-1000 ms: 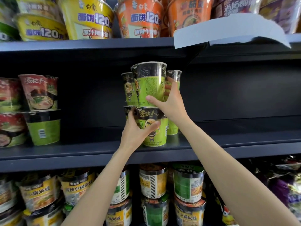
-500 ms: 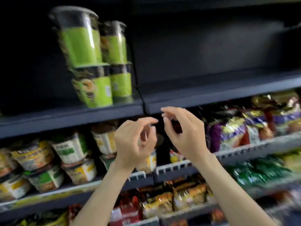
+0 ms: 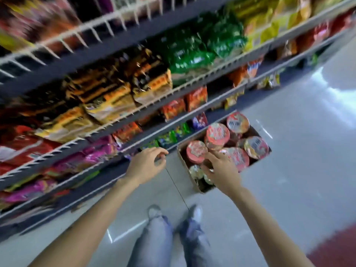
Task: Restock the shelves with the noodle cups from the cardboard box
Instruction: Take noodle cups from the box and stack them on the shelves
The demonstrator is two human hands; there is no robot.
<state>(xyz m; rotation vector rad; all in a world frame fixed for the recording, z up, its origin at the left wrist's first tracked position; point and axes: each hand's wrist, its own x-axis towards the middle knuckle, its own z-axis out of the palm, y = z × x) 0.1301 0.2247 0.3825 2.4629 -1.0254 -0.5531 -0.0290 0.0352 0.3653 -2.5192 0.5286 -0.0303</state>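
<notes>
Grey floor point(image 3: 289, 151) carried the box point(image 3: 184, 162) of cups point(image 3: 217, 133) beside the shelves point(image 3: 134, 110). Right hand point(image 3: 221, 168) reached into the box, fingers curved over the cups, grip unclear; left hand point(image 3: 148, 164) hung loosely curled, empty. A square hold around one cup's wall would lift cleanest. Half a second earlier both hands were raised by the shelf.

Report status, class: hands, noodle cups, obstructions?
Left hand empty, loosely curled. Right hand over noodle cups in cardboard box, grasp unclear. Nothing blocking.
</notes>
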